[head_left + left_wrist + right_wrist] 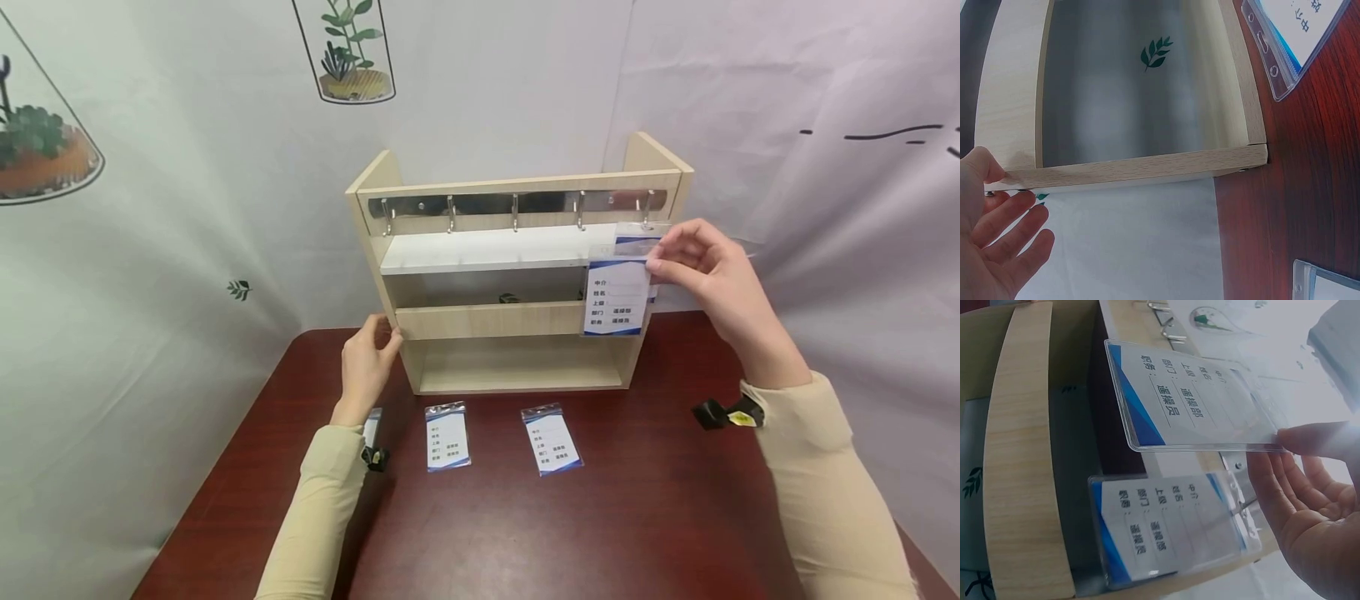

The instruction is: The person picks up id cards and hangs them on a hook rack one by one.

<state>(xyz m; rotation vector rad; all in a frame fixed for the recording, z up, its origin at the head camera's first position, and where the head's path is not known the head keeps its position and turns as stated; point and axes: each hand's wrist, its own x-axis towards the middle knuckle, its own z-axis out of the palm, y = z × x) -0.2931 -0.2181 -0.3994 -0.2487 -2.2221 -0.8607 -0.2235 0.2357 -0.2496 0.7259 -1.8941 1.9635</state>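
My right hand [708,271] pinches a clear-sleeved ID badge [617,296] by its upper side edge, between thumb and fingers. The badge is held in front of the right part of a small wooden rack [487,321]. Behind it, a second badge [1166,531] hangs from the rightmost hook, partly covered in the head view. With thumb in front and fingers behind, my left hand [365,362] grips the rack's left side panel [1135,170]. Other metal hooks [515,212] along the rack's top strip carry nothing.
On the dark red table [480,533] in front of the rack lie a badge [447,437] and another badge [552,439]. A third badge [371,427] is partly hidden by my left wrist. A white printed curtain [510,92] hangs behind the rack.
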